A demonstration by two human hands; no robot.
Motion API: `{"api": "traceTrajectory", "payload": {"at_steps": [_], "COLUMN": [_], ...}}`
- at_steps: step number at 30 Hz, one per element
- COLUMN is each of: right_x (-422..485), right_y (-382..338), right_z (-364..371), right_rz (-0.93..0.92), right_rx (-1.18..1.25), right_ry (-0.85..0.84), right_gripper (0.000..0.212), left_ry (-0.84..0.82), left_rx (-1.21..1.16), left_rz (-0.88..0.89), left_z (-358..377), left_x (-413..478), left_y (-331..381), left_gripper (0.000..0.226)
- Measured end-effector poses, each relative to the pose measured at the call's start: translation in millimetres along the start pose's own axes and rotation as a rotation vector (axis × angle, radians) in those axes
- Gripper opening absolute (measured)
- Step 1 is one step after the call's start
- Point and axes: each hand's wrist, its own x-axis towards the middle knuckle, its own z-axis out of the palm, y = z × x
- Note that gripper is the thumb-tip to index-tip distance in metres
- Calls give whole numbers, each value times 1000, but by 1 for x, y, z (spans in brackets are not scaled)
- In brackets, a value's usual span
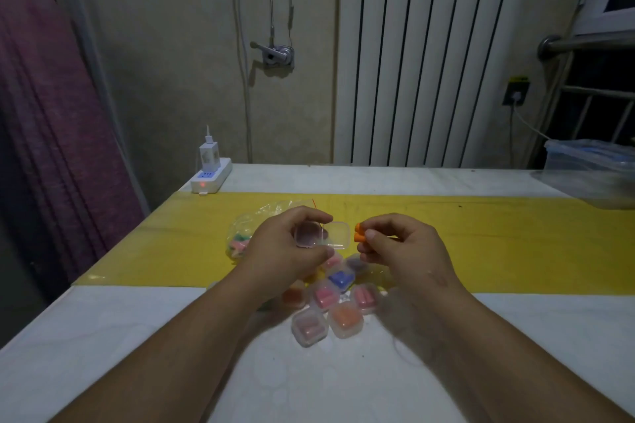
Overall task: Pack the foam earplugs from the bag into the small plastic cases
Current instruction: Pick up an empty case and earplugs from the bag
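Your left hand [285, 244] grips open clear hinged plastic case [335, 233]; your right hand [402, 247] pinches orange foam earplugs [359, 233] just right of it. Hold case level; seat earplugs side by side.

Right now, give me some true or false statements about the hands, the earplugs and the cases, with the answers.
1. The right hand pinches orange earplugs. True.
2. The left hand holds a closed case. False: its case is open.
3. The bag lies on the yellow strip. True.
4. The filled cases sit inside the bag. False: the filled cases lie on the table, outside it.
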Motion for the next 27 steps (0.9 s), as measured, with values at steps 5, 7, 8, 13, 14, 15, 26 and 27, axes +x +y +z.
{"api": "traceTrajectory", "payload": {"at_steps": [5,7,8,13,14,15,26,27], "right_x": [-4,-5,-6,-7,-7,-7,-5,-4], "right_y": [-4,-6,-7,-4,-3,-2,1,2], "right_z": [0,0,0,6,7,7,7,7], "right_rz": [-134,-195,-212,-240,-238,-233,-368,-370], "right_rx": [-70,-108,-112,-258,-281,-284,-529,-540], "right_ry": [18,18,14,-10,-13,-13,36,45], "right_gripper": [26,22,21,22,21,19,10,6], "left_ry": [-12,-12,-10,2,4,6,-12,-11], "left_rx": [71,79,81,80,75,67,-34,-43], "left_rz": [40,48,53,62,66,69,23,19], "left_z": [3,3,4,6,6,7,5,5], "left_x": [1,1,1,1,1,2,0,0], "left_y": [-5,-6,-6,-6,-6,-6,-1,0], "left_gripper": [39,39,39,37,37,37,36,35]}}
